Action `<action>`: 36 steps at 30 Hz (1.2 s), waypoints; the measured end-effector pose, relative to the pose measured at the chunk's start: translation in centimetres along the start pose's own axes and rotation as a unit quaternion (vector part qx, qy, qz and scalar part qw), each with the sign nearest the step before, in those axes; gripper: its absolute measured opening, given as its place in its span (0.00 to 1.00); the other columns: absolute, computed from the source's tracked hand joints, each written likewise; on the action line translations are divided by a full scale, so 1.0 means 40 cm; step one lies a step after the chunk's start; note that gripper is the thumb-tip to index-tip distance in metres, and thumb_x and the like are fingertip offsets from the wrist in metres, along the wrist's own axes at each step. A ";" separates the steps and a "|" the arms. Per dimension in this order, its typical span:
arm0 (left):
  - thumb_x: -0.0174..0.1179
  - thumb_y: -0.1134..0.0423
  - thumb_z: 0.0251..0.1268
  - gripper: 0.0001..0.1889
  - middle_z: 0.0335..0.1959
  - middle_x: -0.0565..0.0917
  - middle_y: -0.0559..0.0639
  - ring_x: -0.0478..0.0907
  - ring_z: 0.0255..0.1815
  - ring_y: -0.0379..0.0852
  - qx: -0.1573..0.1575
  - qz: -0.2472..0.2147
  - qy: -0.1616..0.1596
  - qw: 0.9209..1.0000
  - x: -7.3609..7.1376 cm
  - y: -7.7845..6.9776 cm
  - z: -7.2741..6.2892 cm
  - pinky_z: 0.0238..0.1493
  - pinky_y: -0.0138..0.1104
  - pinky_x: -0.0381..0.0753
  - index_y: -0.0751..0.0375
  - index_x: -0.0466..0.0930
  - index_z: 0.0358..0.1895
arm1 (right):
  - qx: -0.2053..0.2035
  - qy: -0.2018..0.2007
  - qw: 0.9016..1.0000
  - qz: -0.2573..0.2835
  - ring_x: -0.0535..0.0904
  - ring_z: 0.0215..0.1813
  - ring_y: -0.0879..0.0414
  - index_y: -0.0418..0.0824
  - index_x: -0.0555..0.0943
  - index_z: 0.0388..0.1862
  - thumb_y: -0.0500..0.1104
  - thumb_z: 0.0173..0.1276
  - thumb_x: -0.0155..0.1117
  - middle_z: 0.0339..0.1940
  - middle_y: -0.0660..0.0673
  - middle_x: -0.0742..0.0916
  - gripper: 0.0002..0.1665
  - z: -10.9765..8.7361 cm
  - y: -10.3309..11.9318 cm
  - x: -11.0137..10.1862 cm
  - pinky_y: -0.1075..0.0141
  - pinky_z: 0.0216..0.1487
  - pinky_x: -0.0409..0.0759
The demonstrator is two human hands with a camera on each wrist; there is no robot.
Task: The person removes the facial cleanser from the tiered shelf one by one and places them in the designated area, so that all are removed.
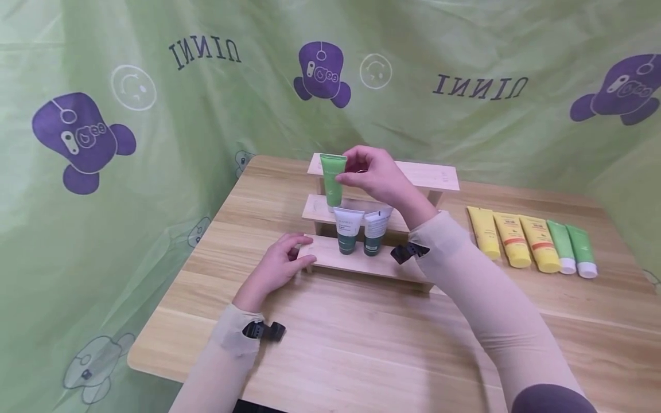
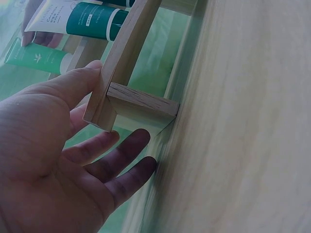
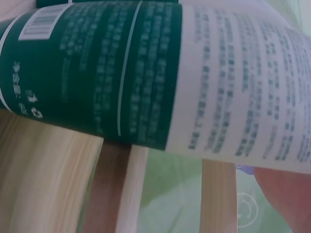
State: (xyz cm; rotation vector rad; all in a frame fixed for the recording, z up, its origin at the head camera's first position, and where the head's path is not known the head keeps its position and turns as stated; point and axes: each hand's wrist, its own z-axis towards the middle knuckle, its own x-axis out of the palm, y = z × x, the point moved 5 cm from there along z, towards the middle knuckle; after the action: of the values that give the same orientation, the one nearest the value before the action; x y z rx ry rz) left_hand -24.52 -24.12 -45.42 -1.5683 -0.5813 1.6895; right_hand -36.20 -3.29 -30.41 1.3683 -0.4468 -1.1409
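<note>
A three-tier wooden stand (image 1: pixel 361 264) stands on the table. My right hand (image 1: pixel 379 175) pinches a green tube (image 1: pixel 333 178) by its upper end, the tube upright with its white cap down at the left of the middle step. My left hand (image 1: pixel 276 264) holds the left end of the lowest step; in the left wrist view its thumb (image 2: pixel 80 80) lies against the board and the other fingers spread below. White-and-green tubes (image 1: pixel 348 229) stand cap down on the lowest step. One such tube (image 3: pixel 146 73) fills much of the right wrist view, hiding the right fingers.
On the table (image 1: pixel 206 287) right of the stand, yellow tubes (image 1: pixel 511 238) and two green tubes (image 1: pixel 580 249) lie in a row. A green printed curtain (image 1: pixel 206 115) hangs behind and left of the table.
</note>
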 end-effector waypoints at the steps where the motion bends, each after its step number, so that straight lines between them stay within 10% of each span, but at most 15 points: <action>1: 0.69 0.53 0.61 0.24 0.63 0.74 0.56 0.75 0.53 0.52 0.001 0.000 0.001 1.000 0.002 0.000 0.001 0.57 0.47 0.74 0.58 0.80 0.58 | 0.001 -0.003 1.000 0.000 0.81 0.43 0.50 0.36 0.81 0.46 0.35 0.59 0.75 0.40 0.41 0.85 0.17 -0.001 -0.001 -0.002 0.61 0.47 0.81; 14: 0.69 0.50 0.61 0.25 0.65 0.73 0.57 0.75 0.57 0.55 -0.001 0.007 0.000 1.000 0.002 0.006 0.003 0.59 0.49 0.73 0.57 0.80 0.59 | -0.007 -0.090 0.994 0.062 0.81 0.44 0.49 0.37 0.80 0.45 0.32 0.57 0.75 0.41 0.41 0.85 0.17 -0.063 0.007 -0.080 0.64 0.45 0.81; 36: 0.68 0.50 0.61 0.26 0.65 0.73 0.58 0.74 0.60 0.56 -0.001 -0.005 0.003 1.000 0.006 0.005 0.005 0.61 0.50 0.71 0.59 0.79 0.59 | -0.040 -0.221 0.955 0.193 0.79 0.40 0.54 0.34 0.79 0.41 0.24 0.54 0.73 0.38 0.43 0.84 0.18 -0.262 -0.051 -0.287 0.71 0.42 0.81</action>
State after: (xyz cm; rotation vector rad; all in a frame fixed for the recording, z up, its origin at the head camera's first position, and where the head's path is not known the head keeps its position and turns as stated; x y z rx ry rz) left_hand -24.76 -24.05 -45.70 -1.5688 -0.5885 1.6773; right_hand -33.40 12.13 -30.60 0.8956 -0.9367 -1.1166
